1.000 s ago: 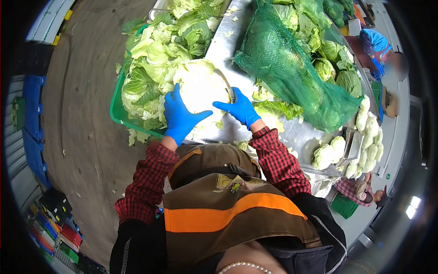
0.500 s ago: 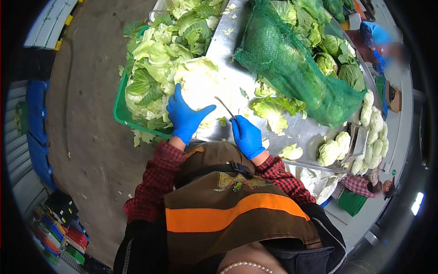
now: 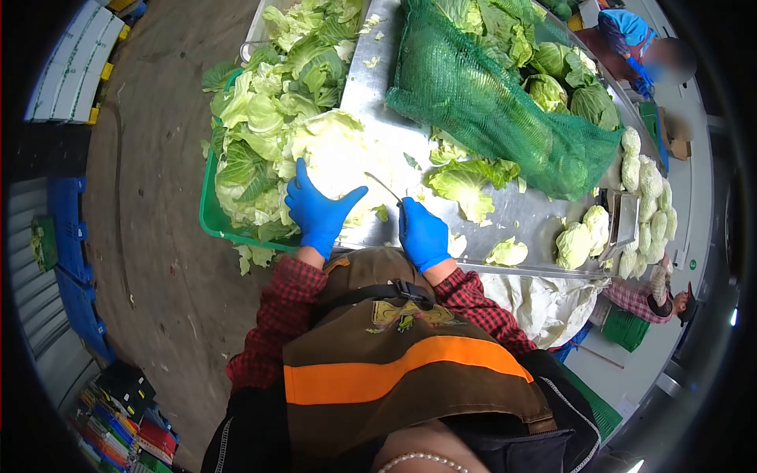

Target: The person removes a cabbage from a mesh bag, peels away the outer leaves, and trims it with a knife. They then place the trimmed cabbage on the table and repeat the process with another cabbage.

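On the steel table, close against its near edge, a pale cabbage lies right in front of the person, and both gloved hands meet at its near side. The left hand is the nearer of the two. It lies open on the head, fingers spread upward over the leaves and thumb stuck out to the right, so it presses on the cabbage rather than wrapping it. The right hand sits lower and to the right, a little off the head, closed in a fist around the handle of a knife. The thin blade slants up and to the left from that fist, so its long axis points at the lower right flank of the cabbage, into the gap beside the left thumb (whether the tip touches the leaves or stops just short is too fine to tell). The cabbage therefore lies up and to the left of the knife hand and directly under the open hand. To the left, touching the head, a green crate hangs past the table edge, heaped with loose outer leaves. To the right of the blade lies a loose leaf, and beyond it a green net sack of untrimmed heads. Further right, near the table's far end, is a cluster of trimmed cabbages. Another person's sleeve shows near the table's right end, well apart from these hands.
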### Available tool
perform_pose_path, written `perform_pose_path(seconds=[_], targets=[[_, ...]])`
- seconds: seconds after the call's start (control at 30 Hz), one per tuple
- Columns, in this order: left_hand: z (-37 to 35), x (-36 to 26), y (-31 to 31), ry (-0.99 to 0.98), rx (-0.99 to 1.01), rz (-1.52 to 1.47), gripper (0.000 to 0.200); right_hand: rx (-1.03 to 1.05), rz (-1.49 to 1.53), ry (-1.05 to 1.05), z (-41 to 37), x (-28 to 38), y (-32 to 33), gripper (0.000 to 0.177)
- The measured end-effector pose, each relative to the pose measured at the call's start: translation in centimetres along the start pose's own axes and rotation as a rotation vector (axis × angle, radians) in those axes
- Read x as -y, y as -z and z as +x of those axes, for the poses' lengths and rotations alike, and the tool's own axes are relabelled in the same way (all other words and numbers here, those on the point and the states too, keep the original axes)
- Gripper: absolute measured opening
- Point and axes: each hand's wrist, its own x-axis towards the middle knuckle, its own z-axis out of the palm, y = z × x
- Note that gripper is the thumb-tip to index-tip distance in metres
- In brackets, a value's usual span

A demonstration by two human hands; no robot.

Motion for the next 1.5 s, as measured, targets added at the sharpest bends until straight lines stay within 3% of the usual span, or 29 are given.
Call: perform_pose_path(seconds=[0.27,0.8,1.0,1.1,1.23,1.3,1.37,1.43,1.5], targets=[[-0.8,-1.0,-0.3,-0.052,-0.083,0.117,0.121,-0.102,0.044,-0.092,-0.5,-1.1,-1.5,0.016],[-1.8,-2.4,-0.3,-0.026,-0.090,0.166,0.124,-0.053,0.203,-0.252,-1.1,-2.6,-2.8,0.021],[-2.0,-2.4,-0.5,-0.005,-0.095,0.190,0.124,-0.074,0.331,-0.203,-1.4,-3.1,-2.7,0.024],[-2.2,-1.3,-0.8,-0.084,-0.159,0.155,0.123,-0.090,0.582,-0.223,-0.7,-2.8,-1.8,0.023],[-2.6,-2.0,-0.4,-0.047,-0.095,0.154,0.122,-0.243,0.452,-0.035,3.6,-2.8,-2.9,0.058],[-2.3,-1.8,-0.3,-0.043,-0.089,0.155,0.121,-0.007,0.503,-0.028,6.0,-4.0,-2.9,0.076],[-2.4,-1.7,-0.5,-0.048,-0.110,0.162,0.120,0.127,0.694,-0.046,7.2,-3.8,-2.0,0.079],[-2.4,-1.6,-0.5,-0.057,-0.105,0.160,0.120,0.152,0.691,-0.086,8.1,-3.7,-1.2,0.078],[-2.4,-1.6,-0.7,-0.062,-0.097,0.158,0.120,0.305,0.566,-0.126,8.8,-3.6,0.1,0.077]])
